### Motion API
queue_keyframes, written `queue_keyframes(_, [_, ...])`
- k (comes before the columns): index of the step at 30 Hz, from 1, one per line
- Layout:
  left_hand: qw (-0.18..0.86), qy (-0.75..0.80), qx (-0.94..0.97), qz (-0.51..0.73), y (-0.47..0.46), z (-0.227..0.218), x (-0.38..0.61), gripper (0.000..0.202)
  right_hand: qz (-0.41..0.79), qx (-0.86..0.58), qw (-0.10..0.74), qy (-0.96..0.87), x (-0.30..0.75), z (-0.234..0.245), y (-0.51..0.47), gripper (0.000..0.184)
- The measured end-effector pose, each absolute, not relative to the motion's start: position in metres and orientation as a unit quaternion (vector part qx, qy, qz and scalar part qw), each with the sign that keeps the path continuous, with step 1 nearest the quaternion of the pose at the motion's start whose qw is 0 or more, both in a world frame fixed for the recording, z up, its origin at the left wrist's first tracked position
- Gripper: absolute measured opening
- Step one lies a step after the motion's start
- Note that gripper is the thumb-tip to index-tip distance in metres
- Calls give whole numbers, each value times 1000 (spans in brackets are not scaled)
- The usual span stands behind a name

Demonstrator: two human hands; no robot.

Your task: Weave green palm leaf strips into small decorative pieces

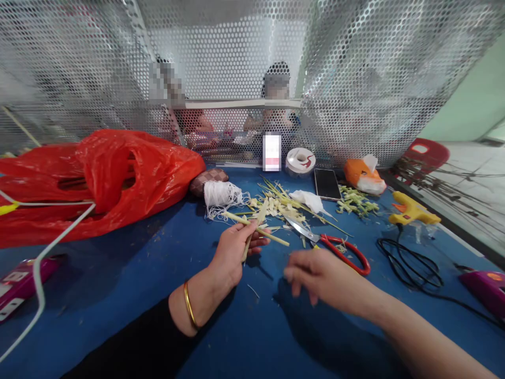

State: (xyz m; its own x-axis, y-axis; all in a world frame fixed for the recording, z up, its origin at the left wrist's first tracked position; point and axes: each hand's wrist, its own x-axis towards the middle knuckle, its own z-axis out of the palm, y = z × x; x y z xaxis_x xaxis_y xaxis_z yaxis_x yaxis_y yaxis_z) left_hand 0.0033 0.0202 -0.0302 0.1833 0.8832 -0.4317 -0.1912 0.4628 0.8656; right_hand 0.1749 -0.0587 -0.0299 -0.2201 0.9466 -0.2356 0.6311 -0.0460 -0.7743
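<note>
My left hand (235, 248), with a gold bangle at the wrist, is closed on pale green leaf strips (258, 223) that cross each other above the blue table (130, 284). My right hand (315, 273) hovers just right of it, fingers loosely curled and blurred, with nothing visible in them. Red-handled scissors (331, 247) lie directly behind my right hand. A heap of cut leaf strips and scraps (276, 202) lies behind both hands.
A red plastic bag (102, 179) fills the left. White thread (221, 196), a tape roll (300, 160), a phone (326, 183), an orange tissue pack (365, 176) and a yellow glue gun (412, 210) with black cord (410, 263) lie around. Perforated metal screens (355, 79) wall the back, with people beyond.
</note>
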Motion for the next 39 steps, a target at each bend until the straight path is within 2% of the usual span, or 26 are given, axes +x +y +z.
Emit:
queue_keyframes(2, [698, 494, 341, 392, 22, -29, 2, 15, 443, -553, 126, -694, 176, -28, -59, 22])
queue_keyframes(3, [702, 491, 341, 387, 21, -29, 1, 16, 418, -556, 142, -704, 178, -27, -59, 24])
queue_keyframes(8, [719, 474, 405, 308, 10, -26, 5, 20, 187, -644, 454, -587, 190, -18, -50, 29])
queue_keyframes(10, [722, 455, 454, 257, 3, -28, 7, 19, 142, -628, 504, -575, 189, -19, -49, 23])
queue_keyframes(12, [721, 432, 504, 197, -5, -31, 9, 19, 130, -592, 488, -628, 186, -22, -49, 17])
queue_keyframes(15, [710, 397, 571, 104, -16, -38, 13, 21, 168, -557, 419, -697, 177, -29, -51, 8])
queue_keyframes(19, [696, 384, 603, 72, -22, -41, 15, 17, 215, -524, 399, -721, 168, -33, -57, 19])
queue_keyframes(22, [711, 414, 557, 115, -17, -38, 14, 20, 109, -482, 399, -773, 165, -31, -62, 11])
queue_keyframes(25, [721, 447, 485, 214, -12, -37, 12, 20, -38, -403, 340, -849, 161, -32, -67, 14])
queue_keyframes(27, [721, 454, 450, 269, -9, -38, 12, 21, -89, -386, 296, -869, 158, -35, -68, 17])
queue_keyframes(31, [724, 461, 405, 315, -9, -41, 12, 22, -132, -396, 248, -874, 155, -41, -69, 17])
queue_keyframes(39, [773, 432, 325, 333, -8, -41, 13, 29, -138, -395, 254, -872, 154, -45, -66, 24])
